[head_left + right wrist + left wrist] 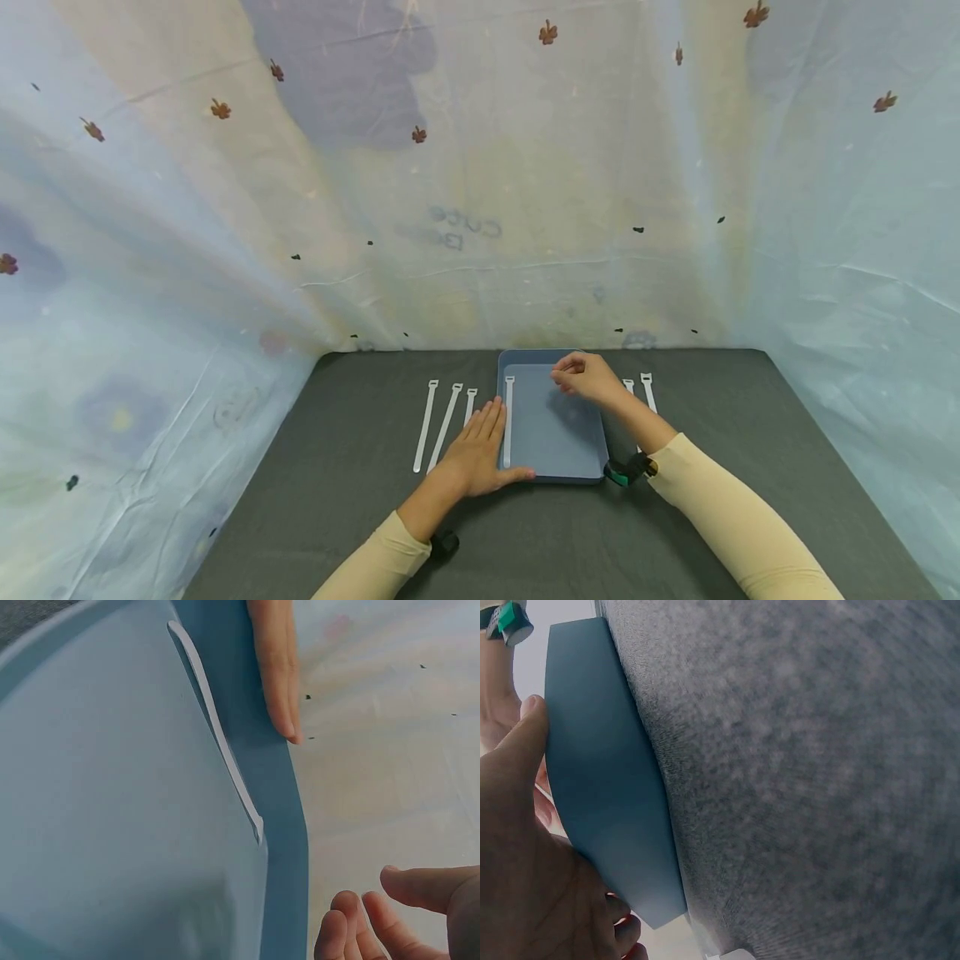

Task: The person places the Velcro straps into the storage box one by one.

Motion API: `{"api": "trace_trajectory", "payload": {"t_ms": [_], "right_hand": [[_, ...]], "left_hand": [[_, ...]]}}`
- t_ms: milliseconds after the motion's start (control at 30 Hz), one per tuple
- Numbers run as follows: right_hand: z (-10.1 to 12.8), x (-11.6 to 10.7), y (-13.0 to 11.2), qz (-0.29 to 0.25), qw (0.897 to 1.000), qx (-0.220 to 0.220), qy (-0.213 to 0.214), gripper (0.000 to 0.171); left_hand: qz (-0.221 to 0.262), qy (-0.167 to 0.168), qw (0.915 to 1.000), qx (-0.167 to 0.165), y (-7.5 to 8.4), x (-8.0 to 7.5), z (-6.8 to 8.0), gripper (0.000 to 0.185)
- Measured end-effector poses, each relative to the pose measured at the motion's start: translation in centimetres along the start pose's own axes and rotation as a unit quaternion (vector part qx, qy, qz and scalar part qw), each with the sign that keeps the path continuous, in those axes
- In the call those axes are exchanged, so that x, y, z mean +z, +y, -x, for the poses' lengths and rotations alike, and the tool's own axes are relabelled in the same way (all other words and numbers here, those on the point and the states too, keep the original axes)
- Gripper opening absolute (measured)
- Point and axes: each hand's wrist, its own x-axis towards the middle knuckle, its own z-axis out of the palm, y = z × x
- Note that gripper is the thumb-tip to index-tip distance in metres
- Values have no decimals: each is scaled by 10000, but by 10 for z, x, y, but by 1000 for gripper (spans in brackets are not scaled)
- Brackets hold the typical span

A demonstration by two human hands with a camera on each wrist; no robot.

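Observation:
A shallow blue-grey tray (558, 454) lies on the dark cloth. One white strap with a slotted head (508, 425) runs lengthwise along the tray's left inner side; the right wrist view shows the same strap (217, 735) against the wall. My left hand (477, 454) rests on the left rim near the front corner, fingers straight and thumb spread along the front edge. Over the tray's far right part hovers my right hand (590, 381), fingers loosely bent. In the right wrist view a gap shows between that hand's thumb and fingers (401, 949), with nothing held.
Left of the tray lie three more white straps (425, 429), one partly behind my left hand. Further straps (648, 392) lie to the right, partly covered by my right forearm. A patterned curtain (525, 208) encloses the dark table (337, 500) at the back and sides.

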Motion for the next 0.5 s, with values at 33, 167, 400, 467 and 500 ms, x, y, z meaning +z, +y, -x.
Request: {"api": "trace_trajectory", "payload": {"t_ms": [33, 167, 400, 467, 500], "right_hand": [[3, -3, 0, -19, 10000, 2, 28, 26], [12, -14, 0, -19, 9999, 10, 157, 29], [24, -33, 7, 21, 9993, -4, 371, 31], [27, -38, 12, 73, 9991, 19, 424, 31], [29, -41, 14, 90, 9989, 38, 454, 32]], "left_hand": [[-5, 4, 10000, 6, 0, 0, 0, 122], [-7, 25, 10000, 25, 0, 0, 0, 121], [-16, 37, 10000, 40, 0, -1, 2, 121], [11, 36, 10000, 36, 0, -1, 1, 121], [7, 15, 10000, 30, 0, 0, 1, 121]]}}
